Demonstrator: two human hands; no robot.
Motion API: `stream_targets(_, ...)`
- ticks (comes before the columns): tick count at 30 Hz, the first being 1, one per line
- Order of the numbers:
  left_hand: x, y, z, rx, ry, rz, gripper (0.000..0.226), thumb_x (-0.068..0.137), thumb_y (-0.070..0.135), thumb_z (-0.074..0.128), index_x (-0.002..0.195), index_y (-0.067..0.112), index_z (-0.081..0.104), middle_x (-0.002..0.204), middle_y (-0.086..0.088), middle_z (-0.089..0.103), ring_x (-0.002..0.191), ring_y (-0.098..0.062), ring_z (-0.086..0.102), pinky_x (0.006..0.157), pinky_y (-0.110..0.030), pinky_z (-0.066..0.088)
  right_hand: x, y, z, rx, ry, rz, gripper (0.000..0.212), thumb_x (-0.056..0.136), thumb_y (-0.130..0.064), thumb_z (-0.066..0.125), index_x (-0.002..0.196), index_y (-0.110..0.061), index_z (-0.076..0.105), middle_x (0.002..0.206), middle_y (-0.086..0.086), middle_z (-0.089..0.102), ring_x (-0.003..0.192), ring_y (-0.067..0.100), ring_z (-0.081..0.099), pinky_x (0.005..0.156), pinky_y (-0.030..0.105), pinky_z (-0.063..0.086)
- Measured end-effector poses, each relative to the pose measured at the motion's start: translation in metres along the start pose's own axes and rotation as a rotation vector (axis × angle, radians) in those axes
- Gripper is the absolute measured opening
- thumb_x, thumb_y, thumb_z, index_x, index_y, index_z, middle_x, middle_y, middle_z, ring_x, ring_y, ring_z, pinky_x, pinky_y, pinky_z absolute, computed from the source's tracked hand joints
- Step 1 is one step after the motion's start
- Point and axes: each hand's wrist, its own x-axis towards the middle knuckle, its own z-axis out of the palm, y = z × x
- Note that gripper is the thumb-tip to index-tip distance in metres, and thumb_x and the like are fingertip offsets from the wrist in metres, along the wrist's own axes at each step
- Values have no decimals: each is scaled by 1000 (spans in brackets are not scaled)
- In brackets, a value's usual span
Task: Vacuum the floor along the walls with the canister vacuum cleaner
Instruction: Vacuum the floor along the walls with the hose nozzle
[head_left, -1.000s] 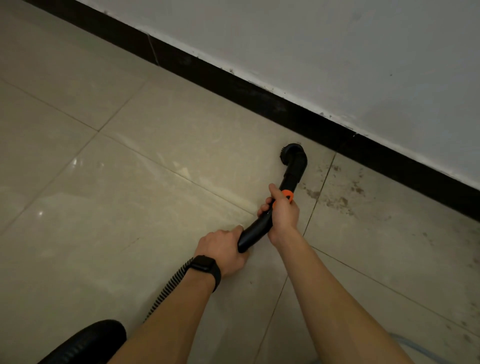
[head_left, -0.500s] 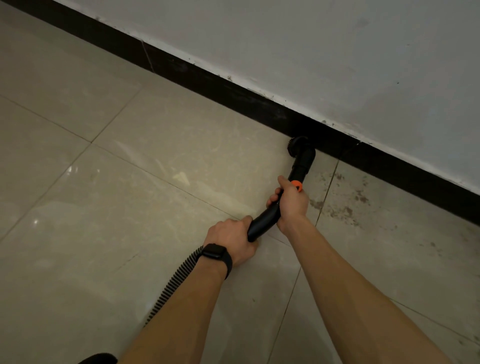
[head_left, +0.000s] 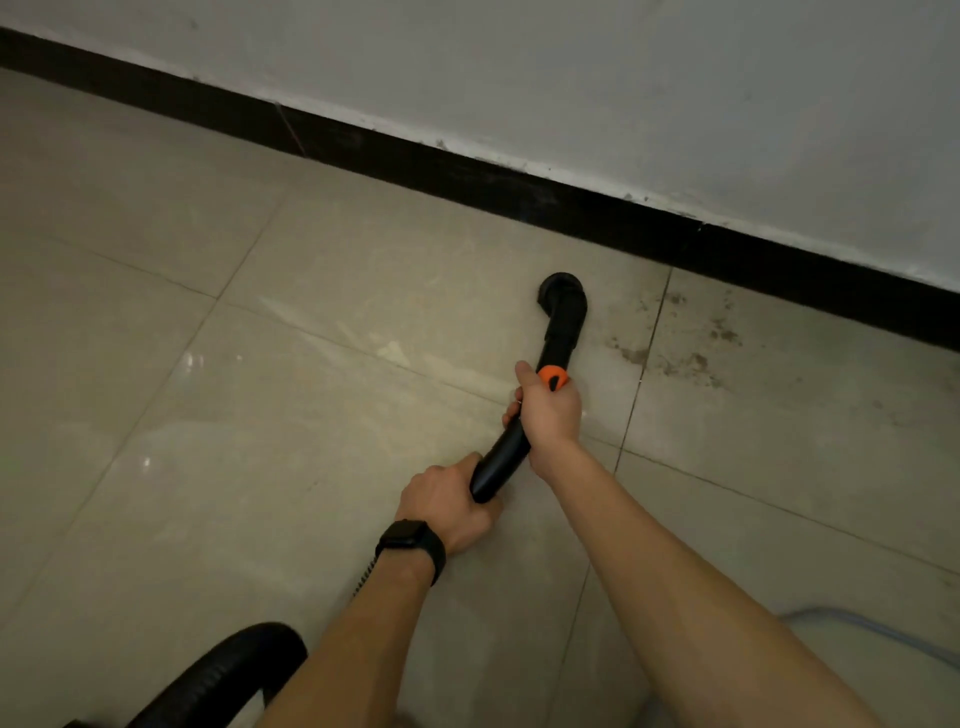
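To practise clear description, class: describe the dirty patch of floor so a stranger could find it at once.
Find the black skirting board at the foot of the wall. On the floor beside it, right of the vacuum nozzle, lies the dirty patch. Unlike the pale floor around, it is speckled with brown stains across a tile joint.

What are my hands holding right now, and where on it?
Both grip the vacuum wand: the right hand just behind the orange collar, the left hand at the rear end.
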Motion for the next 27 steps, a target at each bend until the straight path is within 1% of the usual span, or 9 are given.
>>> stream_targets(5,-40,-19,15,27,-42,-29,19,82,46,58,86,29,49,74,3,62,68,-24,61,66,-37,54,-37,35,-12,42,14,37,26,95,-27,72,99,-12,51,68,4,56,43,12,52,56,33,51)
stream_targets(8,-55,-25,21,84,-75,2,20,82,46,59,87,31,47,76,3,64,70,-23,62,66,-35,54,-51,50,-26,101,10,78,27,93,-27,74,99,-13,52,63,1,56,43,13,53,61,36,52)
stream_targets(11,-61,-22,26,149,-110,54,20,83,46,57,91,32,46,81,3,65,72,-23,62,67,-35,54,-58,57,-43,165,16,96,26,93,-24,74,99,-11,52,60,0,54,44,15,52,56,34,50)
stream_targets(13,-62,-15,29,176,-116,74,21,83,46,56,94,32,45,83,2,65,73,-24,63,68,-36,54,-58,56,-52,187,25,96,25,94,-23,73,98,-10,52,61,1,53,45,15,51,52,33,49)
stream_targets(19,-56,3,33,154,-97,78,22,85,45,56,91,32,40,82,1,63,72,-25,61,65,-34,53,-50,42,-59,190,45,87,25,93,-21,74,99,-11,52,64,3,53,45,15,49,48,29,47)
stream_targets(24,-43,12,33,128,-74,77,22,86,45,55,97,28,46,80,2,60,73,-25,61,65,-33,52,-38,29,-59,196,13,86,24,92,-20,75,100,-10,55,63,2,56,48,14,52,51,30,51)
stream_targets(27,-33,18,32,104,-58,82,22,87,44,55,100,28,48,86,0,63,75,-24,61,65,-32,51,-31,19,-59,223,-20,85,21,93,-18,75,102,-8,59,66,4,60,54,17,61,59,34,58)
